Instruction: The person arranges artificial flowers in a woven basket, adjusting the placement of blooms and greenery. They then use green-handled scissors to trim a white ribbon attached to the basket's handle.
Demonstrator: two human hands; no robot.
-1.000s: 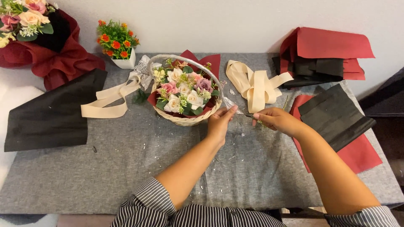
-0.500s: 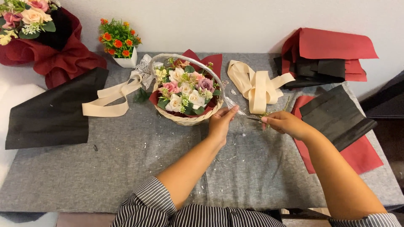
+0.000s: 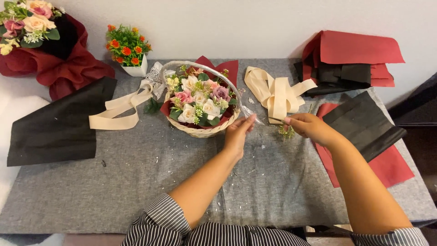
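Flower basket (image 3: pixel 200 107) stands far-centre on the grey table (image 3: pixel 136 182). Left hand (image 3: pixel 237 134), just right of its rim, pinches a clear strip (image 3: pixel 251 114); right hand (image 3: pixel 309 126) grips a small green sprig (image 3: pixel 286 132). Keeping the strip taut should help.

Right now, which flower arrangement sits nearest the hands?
The wicker basket of roses, touching the left hand; the red-wrapped bouquet and small potted flowers stand farther left.

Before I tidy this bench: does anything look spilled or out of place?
Small pale scraps are scattered over the grey cloth in front of the flower basket. A cream ribbon trails loose to the basket's left, and another cream ribbon pile lies crumpled to its right. Nothing looks damaged.
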